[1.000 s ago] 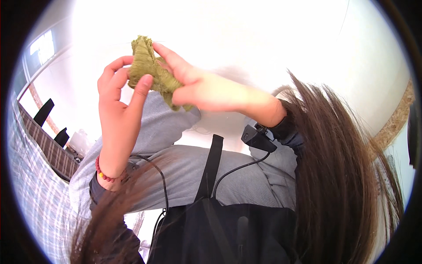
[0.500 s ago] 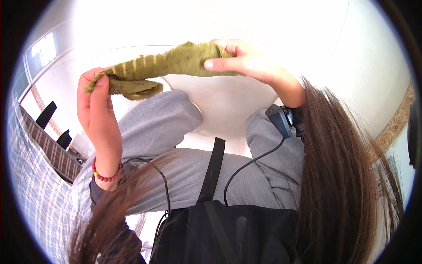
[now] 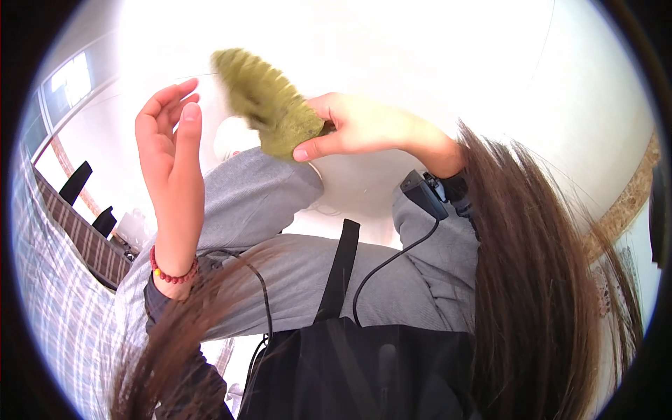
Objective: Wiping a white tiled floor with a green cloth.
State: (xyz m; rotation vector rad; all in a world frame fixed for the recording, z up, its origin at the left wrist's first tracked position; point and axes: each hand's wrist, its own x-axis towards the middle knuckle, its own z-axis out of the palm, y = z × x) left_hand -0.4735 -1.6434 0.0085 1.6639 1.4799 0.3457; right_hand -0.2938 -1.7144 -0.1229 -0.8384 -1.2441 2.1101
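Observation:
A fuzzy olive-green cloth (image 3: 269, 101) with ribbed ridges along its upper edge hangs in the air above my left knee, blurred by motion. My right hand (image 3: 353, 126) pinches its lower right end between thumb and fingers. Left of the cloth, my left hand (image 3: 166, 143) is raised with fingers parted and slightly curled, touching nothing. A red bead bracelet (image 3: 173, 277) circles the left wrist.
My bent legs in grey trousers (image 3: 252, 196) lie below the hands. A dark device (image 3: 424, 196) sits on my right wrist, its cable running down. Long hair (image 3: 532, 280) hangs at the right. Checked fabric (image 3: 63, 301) lies at the left.
My left hand has let go of the cloth's left end. The cloth has swung upward and bunched toward my right hand, which has moved left and slightly down.

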